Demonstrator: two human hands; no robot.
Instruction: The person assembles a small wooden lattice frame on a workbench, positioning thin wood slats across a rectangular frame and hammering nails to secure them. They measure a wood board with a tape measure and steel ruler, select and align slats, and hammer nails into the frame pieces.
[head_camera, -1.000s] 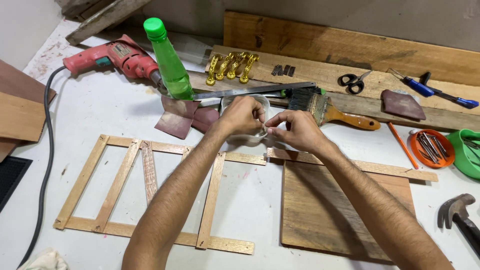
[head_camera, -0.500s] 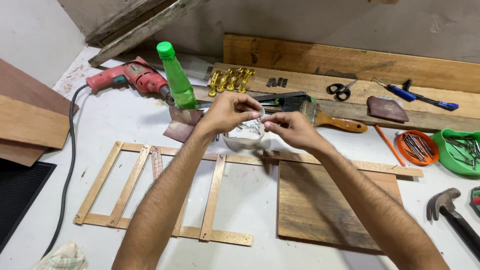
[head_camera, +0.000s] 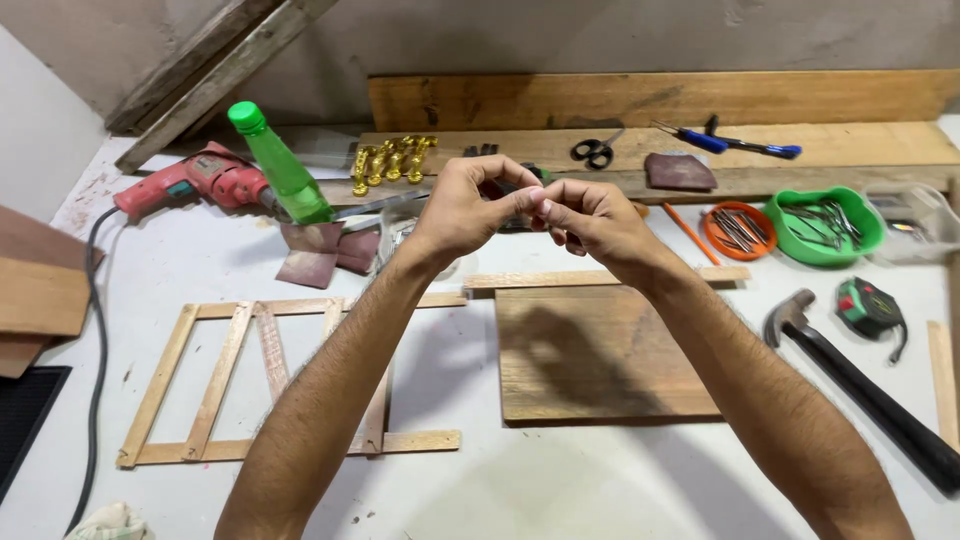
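Two forearms come up from the bottom edge, and I see them meet over the middle of the tabletop (head_camera: 560, 490). Beneath the left arm lies a frame (head_camera: 215, 385) of thin wooden slats, flat on the white surface. Beneath the right arm sits a board (head_camera: 600, 350), with a slat (head_camera: 610, 278) along its far edge. To the right of the board a hammer (head_camera: 850, 385) rests with its head toward the board, and a tape measure (head_camera: 868, 308) lies just beyond it.

My left hand (head_camera: 462, 210) and right hand (head_camera: 590, 215) are raised above the tabletop, fingertips pinched together and touching each other. Both are curled nearly closed, with something tiny between them; I cannot tell what it is, since the fingers hide it. A clear container shows faintly behind the left wrist.

Farther back, sandpaper pieces (head_camera: 325, 255) lie beside a green bottle (head_camera: 280, 165) that leans over a red drill (head_camera: 195, 180). Brass fittings (head_camera: 392, 160) stand in a row on a plank (head_camera: 800, 145). Scissors (head_camera: 595, 150), a blue screwdriver (head_camera: 730, 142) and a dark pad (head_camera: 680, 172) also sit there. An orange lid (head_camera: 738, 230) and a green bowl (head_camera: 825, 228) hold nails at the right.
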